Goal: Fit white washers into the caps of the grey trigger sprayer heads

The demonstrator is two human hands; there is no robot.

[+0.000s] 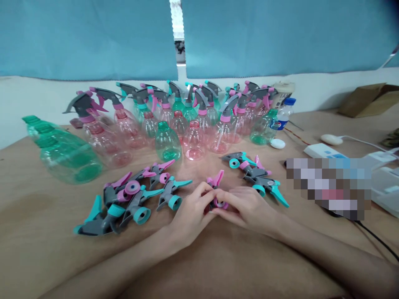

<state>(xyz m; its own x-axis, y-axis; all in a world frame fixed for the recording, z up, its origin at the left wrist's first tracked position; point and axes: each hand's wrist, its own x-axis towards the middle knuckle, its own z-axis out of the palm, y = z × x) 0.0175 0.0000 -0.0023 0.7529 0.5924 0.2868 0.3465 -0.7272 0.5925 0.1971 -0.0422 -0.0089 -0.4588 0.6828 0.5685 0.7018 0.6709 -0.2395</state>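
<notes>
My left hand (195, 209) and my right hand (247, 209) meet at the middle of the table, fingers closed around one grey spray trigger head (216, 181) with a pink lever and pink collar. Much of its grey body is hidden by my fingers. Left of my hands lies a loose group of grey trigger heads, among them one with a turquoise collar (175, 202) and one with a pink collar (132, 187). Several more trigger heads (260, 179) lie to the right. Behind them stand open bottles, a green bottle (168, 143) and a pink bottle (195, 143).
Rows of bottles with fitted spray heads (225, 124) stand along the wall. Green bottles (70, 160) lean at left. At right are a water bottle (286, 112), a white oval object (277, 143), a power strip (324, 151), cables and a cardboard box (368, 99).
</notes>
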